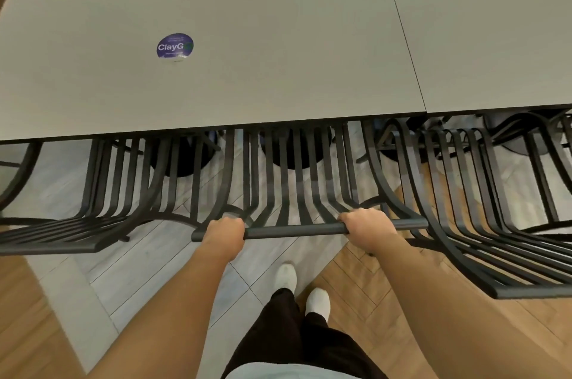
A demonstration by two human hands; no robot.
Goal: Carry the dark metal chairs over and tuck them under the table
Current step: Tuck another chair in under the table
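the middle chair (297,180) stands at the near edge of the grey surface (247,75), the front of its slatted seat already under that edge while its backrest and top rail stick out toward the person. the left hand (224,231) is wrapped round the top rail near its left end, and the right hand (366,228) is wrapped round the same rail toward its right end; bare rail shows between them.

three dark metal chairs line this near side. the left chair (102,190) sits just beside the held one, their curved frames overlapping in view, and the right chair (483,208) crowds in close on the other side, so there is little side room. more slatted chair backs show along the far edge, too cropped to count surely.

two grey tabletops meet at a thin seam; the second surface (495,38) runs off right. one round purple sticker (175,46) lies on the left top. behind the chair, open floor (102,279) of pale tile and wood holds two white shoes (286,276).
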